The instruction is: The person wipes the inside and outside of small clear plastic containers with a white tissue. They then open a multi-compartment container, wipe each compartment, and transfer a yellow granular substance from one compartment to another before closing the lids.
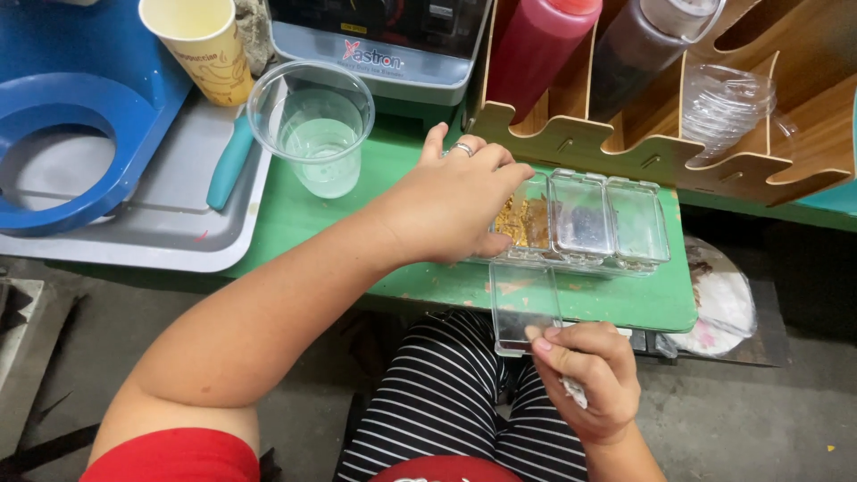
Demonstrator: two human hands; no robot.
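Observation:
A clear plastic box with three compartments (636, 234) stands on the green counter (303, 223). Its left compartment holds golden crumbs (527, 223). My left hand (455, 205), a ring on one finger, rests on that left compartment with its fingers curled into it. My right hand (589, 375) holds the compartment's clear hinged lid (522, 303) open by its front edge and also grips a small silvery thing. A clear plastic cup (312, 134) with a little pale liquid stands to the left of my left hand.
A grey tray (170, 228) with a blue machine part (67, 134), a teal handle (230, 162) and a yellow paper cup (201, 45). A wooden rack (616, 156) holds red and brown sauce bottles and stacked clear lids. A blender base sits behind.

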